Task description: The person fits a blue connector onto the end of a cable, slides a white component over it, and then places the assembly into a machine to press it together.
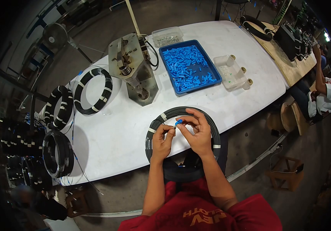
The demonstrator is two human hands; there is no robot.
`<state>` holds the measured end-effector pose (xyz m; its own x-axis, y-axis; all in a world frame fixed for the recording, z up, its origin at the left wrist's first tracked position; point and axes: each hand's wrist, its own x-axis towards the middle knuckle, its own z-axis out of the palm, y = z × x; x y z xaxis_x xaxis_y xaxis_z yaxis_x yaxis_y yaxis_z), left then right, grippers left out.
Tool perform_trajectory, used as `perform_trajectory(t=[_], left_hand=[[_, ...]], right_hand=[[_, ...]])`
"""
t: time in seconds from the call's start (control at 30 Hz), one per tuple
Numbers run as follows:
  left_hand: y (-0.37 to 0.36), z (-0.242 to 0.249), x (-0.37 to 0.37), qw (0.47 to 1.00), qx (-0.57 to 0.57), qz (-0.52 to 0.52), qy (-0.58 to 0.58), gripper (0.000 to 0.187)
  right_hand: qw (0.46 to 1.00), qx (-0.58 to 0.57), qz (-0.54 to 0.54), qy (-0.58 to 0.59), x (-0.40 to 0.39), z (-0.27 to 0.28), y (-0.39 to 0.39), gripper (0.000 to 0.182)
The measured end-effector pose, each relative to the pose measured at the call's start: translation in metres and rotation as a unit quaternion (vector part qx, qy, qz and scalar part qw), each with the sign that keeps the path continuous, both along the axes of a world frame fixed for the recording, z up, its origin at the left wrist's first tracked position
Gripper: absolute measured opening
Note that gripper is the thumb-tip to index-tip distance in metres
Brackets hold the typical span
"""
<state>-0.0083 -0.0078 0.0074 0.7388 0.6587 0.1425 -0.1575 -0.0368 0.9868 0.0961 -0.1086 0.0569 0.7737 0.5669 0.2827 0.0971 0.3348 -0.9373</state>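
Observation:
My right hand (197, 133) pinches a small blue connector (179, 122) between thumb and fingertips. Close against it, my left hand (163, 141) is closed, thumb to forefinger, on what looks like a thin cable end (174, 127); the fingers hide most of it. Both hands are over a black cable coil (150, 134) bound with white tape, which lies at the table's front edge. Beyond the hands stands a blue tray (177, 93) holding many loose blue connectors (184, 61).
A metal press (134, 69) stands left of the tray. Taped cable coils (93, 91) lie at the table's left side. Clear plastic boxes (167, 36) sit behind and right of the tray. Another person (327, 94) sits at the far right; a wooden stool (284, 177) is on the floor.

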Motion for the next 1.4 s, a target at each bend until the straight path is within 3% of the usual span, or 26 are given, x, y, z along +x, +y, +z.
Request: perform_trajectory(t=[0.37, 0.6, 0.7, 0.87, 1.1, 1.27, 1.4], left_hand=[[0.005, 0.011, 0.001, 0.993, 0.107, -0.007, 0.052, 0.013], [0.006, 0.015, 0.002, 0.993, 0.094, -0.025, 0.066, 0.015], [0.005, 0.016, 0.002, 0.996, 0.048, -0.035, 0.064, 0.015], [0.005, 0.021, 0.005, 0.988, 0.138, 0.006, 0.063, 0.015], [0.004, 0.022, -0.001, 0.993, 0.106, -0.034, 0.05, 0.013], [-0.001, 0.011, 0.0, 0.998, 0.018, -0.034, 0.044, 0.015], [-0.004, 0.007, 0.001, 1.0, 0.015, -0.015, 0.017, 0.015]], right_hand=[[0.997, -0.063, -0.005, -0.033, 0.007, -0.001, -0.007, 0.045], [0.996, -0.077, 0.012, -0.043, 0.006, 0.001, -0.007, 0.043], [0.998, -0.054, 0.004, -0.019, 0.004, 0.0, -0.004, 0.036], [0.998, -0.06, 0.009, -0.002, 0.004, -0.001, -0.005, 0.024], [0.998, -0.054, 0.012, 0.034, 0.003, -0.004, -0.002, 0.024], [0.997, -0.08, 0.01, -0.003, 0.003, -0.003, 0.0, 0.028], [0.993, -0.102, 0.02, -0.059, 0.003, 0.008, -0.001, 0.032]])
